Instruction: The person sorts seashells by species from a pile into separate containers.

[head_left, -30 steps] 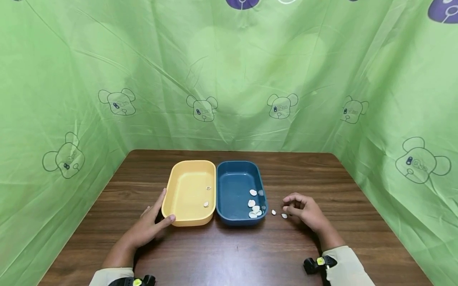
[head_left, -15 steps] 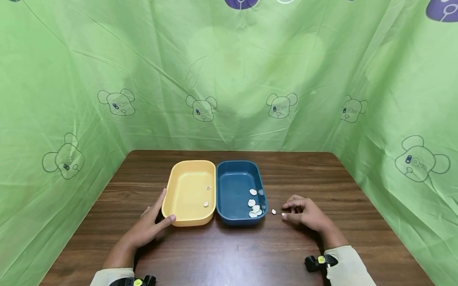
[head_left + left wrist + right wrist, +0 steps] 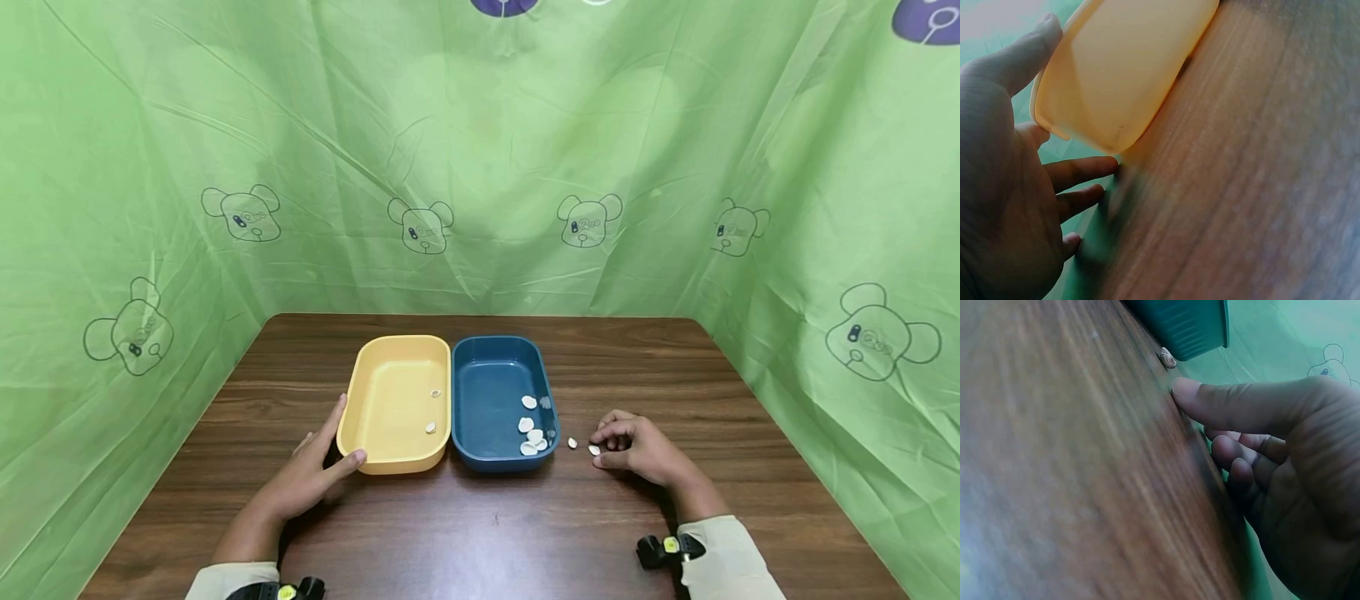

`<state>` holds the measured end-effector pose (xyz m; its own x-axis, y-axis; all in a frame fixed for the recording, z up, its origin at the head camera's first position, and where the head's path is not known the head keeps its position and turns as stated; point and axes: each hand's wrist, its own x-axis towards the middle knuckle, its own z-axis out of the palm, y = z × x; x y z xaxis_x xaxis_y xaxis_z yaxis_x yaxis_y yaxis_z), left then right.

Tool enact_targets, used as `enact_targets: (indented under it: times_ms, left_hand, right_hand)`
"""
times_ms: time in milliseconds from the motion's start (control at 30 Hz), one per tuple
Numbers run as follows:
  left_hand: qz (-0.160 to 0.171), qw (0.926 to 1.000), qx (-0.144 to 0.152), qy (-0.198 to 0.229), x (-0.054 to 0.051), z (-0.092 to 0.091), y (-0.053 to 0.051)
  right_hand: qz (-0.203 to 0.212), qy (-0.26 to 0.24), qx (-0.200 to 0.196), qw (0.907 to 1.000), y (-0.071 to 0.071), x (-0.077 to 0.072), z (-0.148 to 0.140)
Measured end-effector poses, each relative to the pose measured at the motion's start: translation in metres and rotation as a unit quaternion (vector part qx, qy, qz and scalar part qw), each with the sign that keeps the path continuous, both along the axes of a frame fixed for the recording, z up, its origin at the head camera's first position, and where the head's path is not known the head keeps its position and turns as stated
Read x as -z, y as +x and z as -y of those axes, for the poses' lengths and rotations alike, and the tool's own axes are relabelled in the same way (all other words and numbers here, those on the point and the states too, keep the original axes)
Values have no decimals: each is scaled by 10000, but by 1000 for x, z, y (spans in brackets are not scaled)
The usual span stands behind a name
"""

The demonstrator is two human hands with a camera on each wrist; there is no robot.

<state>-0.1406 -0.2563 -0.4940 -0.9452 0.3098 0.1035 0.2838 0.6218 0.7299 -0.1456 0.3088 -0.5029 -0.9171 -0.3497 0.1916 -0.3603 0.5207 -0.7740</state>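
My left hand [image 3: 303, 475] rests against the near left corner of a yellow plastic box [image 3: 358, 446], its thumb near the front rim and its straight fingers along the outer side wall. Two small seashells lie inside that box; one is a pale shell [image 3: 431, 427]. Right of it stands a dark blue box [image 3: 468, 457] with several white seashells [image 3: 526, 425] at its right side. On the table, my right hand [image 3: 645, 450] pinches a small white seashell [image 3: 594, 450] between thumb and index finger. Another striped seashell [image 3: 1167, 358] lies between that hand and the blue box.
The two boxes stand side by side on a brown wood-grain table [image 3: 480, 533]. A green curtain [image 3: 495, 167] with bear outlines encloses the back and both sides. Each wrist wears a black camera, such as the right wrist camera [image 3: 667, 550].
My right hand's thumb and fingers have closed in on the nearer table seashell, which now shows between the fingertips. The left hand and both boxes stay in place.
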Motion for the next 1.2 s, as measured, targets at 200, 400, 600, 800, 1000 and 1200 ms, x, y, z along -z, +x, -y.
enact_targets:
  times_ms: [200,400,600,800,1000,1200]
  left_hand:
    - [42,10000,-11,17,3,1,-1]
    - [36,10000,11,43,1,1,0]
    - [63,10000,11,53,-1,0,1]
    - [117,9999,-17,72,0,-1,2]
    - [45,9999,12,96,1,-2,1]
    - [40,10000,-29,73,1,0,1]
  right_hand:
    - [-32,134,46,9999,1,-1,1]
    - [-105,196,175,9996,1,2,2]
    - [-27,182,290,9994,0,3,2]
    - [20,96,299,9995,-1,3,2]
    - [100,56,380,9992,0,2,2]
    - [153,34,487,9987,0,2,4]
